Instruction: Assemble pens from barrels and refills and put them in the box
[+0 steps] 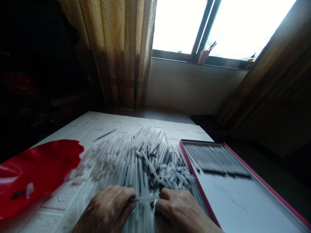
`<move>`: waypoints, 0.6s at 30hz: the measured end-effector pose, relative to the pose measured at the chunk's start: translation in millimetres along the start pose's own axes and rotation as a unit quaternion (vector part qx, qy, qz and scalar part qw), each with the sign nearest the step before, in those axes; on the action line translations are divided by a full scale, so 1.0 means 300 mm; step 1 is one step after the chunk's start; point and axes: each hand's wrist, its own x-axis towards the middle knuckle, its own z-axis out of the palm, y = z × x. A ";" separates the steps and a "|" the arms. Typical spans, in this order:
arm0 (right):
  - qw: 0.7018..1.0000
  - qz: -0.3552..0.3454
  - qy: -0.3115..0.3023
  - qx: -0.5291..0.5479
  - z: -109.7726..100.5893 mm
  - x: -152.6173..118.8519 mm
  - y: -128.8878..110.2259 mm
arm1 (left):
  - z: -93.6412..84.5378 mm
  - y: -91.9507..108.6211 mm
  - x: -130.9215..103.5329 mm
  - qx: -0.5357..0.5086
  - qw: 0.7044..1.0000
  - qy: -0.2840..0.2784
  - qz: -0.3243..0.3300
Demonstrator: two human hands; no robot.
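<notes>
1. The left hand (107, 208) and the right hand (181, 210) rest low on the worktop (97, 124), knuckles up, facing each other.
2. Between them lies 1 thin, translucent plastic tube (143, 199), held level; the left fingers (127, 194) pinch one end and the right fingers (164, 195) pinch the other.
3. A small black tip (152, 204) shows just under the tube, close to the right fingers; whether it is joined to the tube cannot be told.
4. Directly beyond the fingers spreads a loose pile of tubes (126, 155), slim, round, whitish and semi-clear, lying criss-cross, with thin black-tipped refills (155, 161) mixed in toward the right fingers' side.
5. Just outside the right fingers sits a flat, rectangular tray (243, 200) with a pink rim and a smooth white floor; at its far end a neat row of finished tubes (216, 158) lies side by side, black ends lined up.
6. Well outside the left fingers is a glossy red dish (36, 168) with a wavy edge, holding a small clear piece (29, 190) and a small dark piece (16, 195).
7. The worktop surface is white and embossed in a brick pattern.
</notes>
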 end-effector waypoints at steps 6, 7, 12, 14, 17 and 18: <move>1.000 -0.014 0.019 -0.020 0.030 0.004 -0.004 | 0.007 -0.004 0.003 -0.001 1.000 -0.002 -0.004; 1.000 -0.010 0.020 -0.007 0.022 0.002 -0.004 | 0.008 -0.004 0.004 -0.003 1.000 0.001 -0.004; 0.989 0.014 0.065 0.133 -0.030 -0.017 0.010 | 0.001 -0.002 0.005 -0.005 1.000 -0.005 -0.007; 0.974 0.007 0.095 0.204 -0.038 -0.025 0.019 | -0.005 -0.002 0.003 -0.001 1.000 -0.009 -0.004; 0.947 -0.006 0.129 0.295 -0.038 -0.031 0.031 | -0.006 -0.005 0.003 0.004 1.000 -0.017 -0.002; 0.938 -0.009 0.133 0.320 -0.037 -0.032 0.034 | -0.004 -0.006 0.004 0.004 1.000 -0.011 0.001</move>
